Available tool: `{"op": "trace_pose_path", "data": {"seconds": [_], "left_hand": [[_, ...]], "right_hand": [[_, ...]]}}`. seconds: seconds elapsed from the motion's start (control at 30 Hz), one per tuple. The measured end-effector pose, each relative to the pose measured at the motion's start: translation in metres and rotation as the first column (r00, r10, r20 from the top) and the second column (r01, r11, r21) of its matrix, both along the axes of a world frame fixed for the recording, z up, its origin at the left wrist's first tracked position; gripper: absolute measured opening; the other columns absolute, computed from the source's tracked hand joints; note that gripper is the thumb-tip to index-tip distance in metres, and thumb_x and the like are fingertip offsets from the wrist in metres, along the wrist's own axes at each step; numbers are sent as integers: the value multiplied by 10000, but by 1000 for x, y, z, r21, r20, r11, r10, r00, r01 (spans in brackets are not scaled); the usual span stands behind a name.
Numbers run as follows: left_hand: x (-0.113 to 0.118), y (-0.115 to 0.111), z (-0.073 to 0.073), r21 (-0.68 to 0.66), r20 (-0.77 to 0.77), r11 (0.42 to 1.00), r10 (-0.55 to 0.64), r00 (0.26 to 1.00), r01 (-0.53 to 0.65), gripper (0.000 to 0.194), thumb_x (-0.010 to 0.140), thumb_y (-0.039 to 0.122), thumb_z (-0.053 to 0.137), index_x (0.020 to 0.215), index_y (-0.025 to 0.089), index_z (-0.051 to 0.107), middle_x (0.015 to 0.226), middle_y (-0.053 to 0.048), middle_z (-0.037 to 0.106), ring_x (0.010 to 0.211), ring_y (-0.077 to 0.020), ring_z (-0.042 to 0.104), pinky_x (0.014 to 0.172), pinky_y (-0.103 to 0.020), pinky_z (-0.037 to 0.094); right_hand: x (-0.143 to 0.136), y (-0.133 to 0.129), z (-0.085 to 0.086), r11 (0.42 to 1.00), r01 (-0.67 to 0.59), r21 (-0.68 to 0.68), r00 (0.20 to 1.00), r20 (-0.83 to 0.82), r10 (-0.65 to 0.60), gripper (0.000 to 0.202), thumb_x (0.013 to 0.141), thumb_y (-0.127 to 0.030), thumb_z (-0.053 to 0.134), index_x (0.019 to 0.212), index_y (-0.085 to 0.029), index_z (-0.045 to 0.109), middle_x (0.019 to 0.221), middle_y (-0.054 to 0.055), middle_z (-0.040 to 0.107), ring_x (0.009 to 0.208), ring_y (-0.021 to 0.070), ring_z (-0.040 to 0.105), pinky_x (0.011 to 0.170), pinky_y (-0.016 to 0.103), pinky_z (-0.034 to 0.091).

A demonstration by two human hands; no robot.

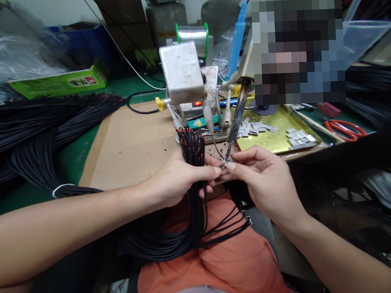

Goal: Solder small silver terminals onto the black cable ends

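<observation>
My left hand is closed around a bundle of thin black cables, whose stripped ends with red wire tips point upward. Between its thumb and finger one cable end sticks out to the right. My right hand pinches a small metal connector against that cable end. Just above the fingertips is the tip of a soldering iron, held in a stand and pointing down. A thin solder wire comes down from a metal feeder to the same spot. Fingers partly hide the joint.
Behind stand a metal box and a solder spool with green rims. A yellow tray holds several metal connectors. Red-handled scissors lie at right. More black cables lie left. A person sits across the table.
</observation>
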State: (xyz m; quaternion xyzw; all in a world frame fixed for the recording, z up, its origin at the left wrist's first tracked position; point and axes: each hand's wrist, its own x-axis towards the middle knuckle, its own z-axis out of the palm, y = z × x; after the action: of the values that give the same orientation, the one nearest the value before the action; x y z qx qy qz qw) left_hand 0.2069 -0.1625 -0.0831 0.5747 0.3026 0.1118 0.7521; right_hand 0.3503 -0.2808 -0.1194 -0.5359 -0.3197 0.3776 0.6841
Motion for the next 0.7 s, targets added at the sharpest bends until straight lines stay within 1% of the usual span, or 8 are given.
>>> {"op": "trace_pose_path", "data": {"seconds": [0.23, 0.4, 0.7], "left_hand": [[-1, -2, -2, -19, 32, 1000, 6, 999, -6, 179, 740, 163, 781, 877, 95, 689, 631, -41, 669, 531, -127, 630, 434, -179, 486], [-2, -3, -1, -62, 25, 998, 34, 999, -32, 201, 745, 162, 778, 905, 94, 676, 618, -42, 667, 540, -143, 651, 430, -175, 476], [-2, -2, -1, -53, 46, 999, 8, 999, -5, 196, 764, 173, 778, 910, 93, 676, 658, -52, 677, 541, -130, 640, 429, -167, 466]], "right_hand": [[-7, -1, -2, 998, 41, 37, 998, -51, -39, 192, 799, -215, 813, 927, -200, 671, 835, 28, 767, 739, 182, 768, 764, 310, 648], [-8, -1, -3, 997, 63, 44, 997, -54, -61, 186, 797, -202, 815, 922, -190, 678, 842, 38, 774, 746, 181, 769, 766, 300, 646], [-8, -3, -1, 997, 70, 33, 996, -49, -68, 188, 795, -211, 817, 924, -190, 681, 852, 47, 777, 754, 184, 771, 780, 311, 643]]}}
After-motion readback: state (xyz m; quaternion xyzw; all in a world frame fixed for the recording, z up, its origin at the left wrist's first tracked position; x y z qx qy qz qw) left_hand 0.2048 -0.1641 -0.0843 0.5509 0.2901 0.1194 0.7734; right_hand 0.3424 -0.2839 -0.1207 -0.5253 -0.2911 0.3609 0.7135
